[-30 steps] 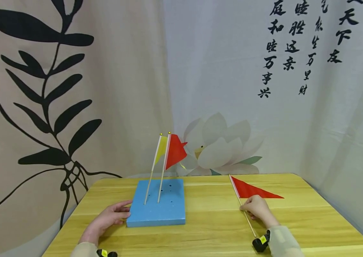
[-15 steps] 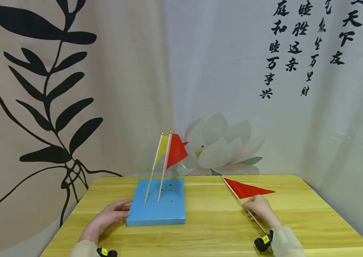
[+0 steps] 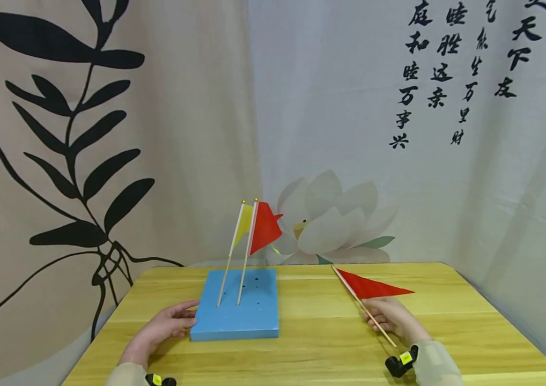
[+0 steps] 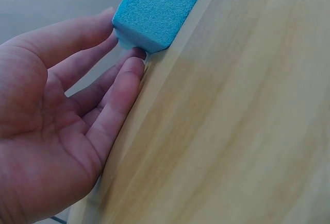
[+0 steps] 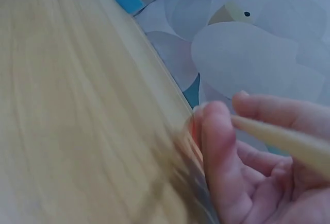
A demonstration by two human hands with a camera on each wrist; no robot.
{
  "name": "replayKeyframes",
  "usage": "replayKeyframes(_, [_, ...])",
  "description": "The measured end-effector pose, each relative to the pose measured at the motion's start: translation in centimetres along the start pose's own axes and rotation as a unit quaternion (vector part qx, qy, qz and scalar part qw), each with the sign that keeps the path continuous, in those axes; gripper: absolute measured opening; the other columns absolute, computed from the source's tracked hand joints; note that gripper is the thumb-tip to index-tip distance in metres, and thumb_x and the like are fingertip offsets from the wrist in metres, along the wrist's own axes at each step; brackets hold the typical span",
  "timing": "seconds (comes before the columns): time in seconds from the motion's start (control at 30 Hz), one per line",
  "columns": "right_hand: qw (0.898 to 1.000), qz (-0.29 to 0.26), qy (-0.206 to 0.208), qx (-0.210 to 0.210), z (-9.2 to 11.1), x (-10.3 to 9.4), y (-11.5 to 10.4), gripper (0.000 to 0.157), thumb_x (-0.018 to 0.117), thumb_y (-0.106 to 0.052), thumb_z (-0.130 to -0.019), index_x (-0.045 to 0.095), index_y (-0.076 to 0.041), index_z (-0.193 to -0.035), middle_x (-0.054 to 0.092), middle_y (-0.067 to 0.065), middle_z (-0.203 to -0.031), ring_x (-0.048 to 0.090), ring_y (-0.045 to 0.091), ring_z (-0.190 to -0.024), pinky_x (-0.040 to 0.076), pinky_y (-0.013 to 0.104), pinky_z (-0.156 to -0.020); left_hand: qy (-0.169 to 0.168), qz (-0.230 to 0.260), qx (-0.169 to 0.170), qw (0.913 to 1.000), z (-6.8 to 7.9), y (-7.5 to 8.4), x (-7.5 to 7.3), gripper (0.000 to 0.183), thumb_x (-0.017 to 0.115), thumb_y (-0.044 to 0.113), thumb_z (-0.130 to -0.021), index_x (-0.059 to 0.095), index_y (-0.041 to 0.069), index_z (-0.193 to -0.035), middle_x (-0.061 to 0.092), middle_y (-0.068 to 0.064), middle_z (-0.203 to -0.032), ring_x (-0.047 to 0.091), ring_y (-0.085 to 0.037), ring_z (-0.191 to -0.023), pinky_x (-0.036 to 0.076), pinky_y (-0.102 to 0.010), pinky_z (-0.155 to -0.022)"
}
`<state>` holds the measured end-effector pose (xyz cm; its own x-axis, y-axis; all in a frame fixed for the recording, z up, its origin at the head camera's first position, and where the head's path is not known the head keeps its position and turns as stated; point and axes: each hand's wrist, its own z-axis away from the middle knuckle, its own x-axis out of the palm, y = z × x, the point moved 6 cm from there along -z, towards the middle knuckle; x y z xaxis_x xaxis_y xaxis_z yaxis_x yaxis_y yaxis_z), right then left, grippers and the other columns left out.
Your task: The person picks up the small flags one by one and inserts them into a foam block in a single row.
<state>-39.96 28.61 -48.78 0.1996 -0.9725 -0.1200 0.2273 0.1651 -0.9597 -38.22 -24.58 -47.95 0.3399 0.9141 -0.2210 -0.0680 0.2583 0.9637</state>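
My right hand [image 3: 391, 316] pinches the stick of a red triangular flag [image 3: 369, 284] between thumb and fingers. The stick slants, its lower end toward me and the flag's point to the right. In the right wrist view the stick [image 5: 283, 139] runs past the thumb, close over the table. At the left, a blue foam block [image 3: 234, 324] with small holes lies on the table. My left hand [image 3: 169, 324] touches its left side with loosely extended fingers [image 4: 118, 95]. A yellow flag [image 3: 242, 224] and a red flag [image 3: 264, 228] stand in the block, leaning slightly right.
A wooden table [image 3: 321, 354] carries everything. Behind it hangs a pale curtain [image 3: 196, 134] printed with dark leaves, a lotus and writing. Black wrist cameras [image 3: 400, 362] sit at both sleeves.
The held red flag has swung so its top lies further left, and the right hand has shifted slightly right, its fingers re-placed on the stick. The left hand and the block stay put.
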Motion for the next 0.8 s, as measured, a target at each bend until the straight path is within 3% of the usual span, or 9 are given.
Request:
replayKeyframes(0.27, [0.998,-0.033,-0.058,-0.02,-0.3,1.3,-0.5,0.038,0.05,-0.022,-0.09,0.049,0.01,-0.11,0.063,0.009,-0.081,0.057,0.012,-0.061,0.047,0.025,-0.054,-0.001,-0.001,0.007,1.0,0.1,0.0,-0.2,0.06,0.059,0.025,-0.085,0.033,0.005,-0.136,0.044,-0.018,-0.124,0.052,-0.022,-0.097,0.045,-0.038,-0.071])
replayKeyframes(0.4, [0.996,-0.047,-0.077,-0.025,-0.2,1.8,-0.9,0.039,0.048,-0.018,-0.091,0.046,0.012,-0.116,0.062,0.008,-0.081,0.057,0.011,-0.061,0.046,0.025,-0.054,-0.001,-0.002,0.008,1.0,0.1,0.0,-0.3,0.061,0.059,0.025,-0.085,0.033,0.005,-0.136,0.045,-0.017,-0.123,0.053,-0.022,-0.096,0.045,-0.038,-0.071])
replayKeyframes(0.6, [0.995,-0.066,-0.07,-0.037,-0.1,1.8,-1.5,0.044,0.049,-0.015,-0.091,0.038,0.012,-0.124,0.061,0.01,-0.085,0.058,0.013,-0.062,0.047,0.025,-0.054,0.0,-0.002,0.006,1.0,0.0,0.0,-0.4,0.06,0.059,0.025,-0.085,0.034,0.006,-0.136,0.044,-0.018,-0.124,0.052,-0.022,-0.098,0.045,-0.039,-0.072])
replayKeyframes(0.8, [0.992,-0.083,-0.069,-0.064,0.3,1.2,-3.0,0.032,0.049,-0.015,-0.091,0.05,0.001,-0.118,0.059,0.006,-0.085,0.058,0.011,-0.062,0.047,0.024,-0.054,-0.007,-0.003,0.006,0.9999,-0.1,-0.2,-0.1,0.06,0.059,0.026,-0.085,0.033,0.006,-0.136,0.044,-0.017,-0.123,0.052,-0.023,-0.098,0.044,-0.039,-0.073])
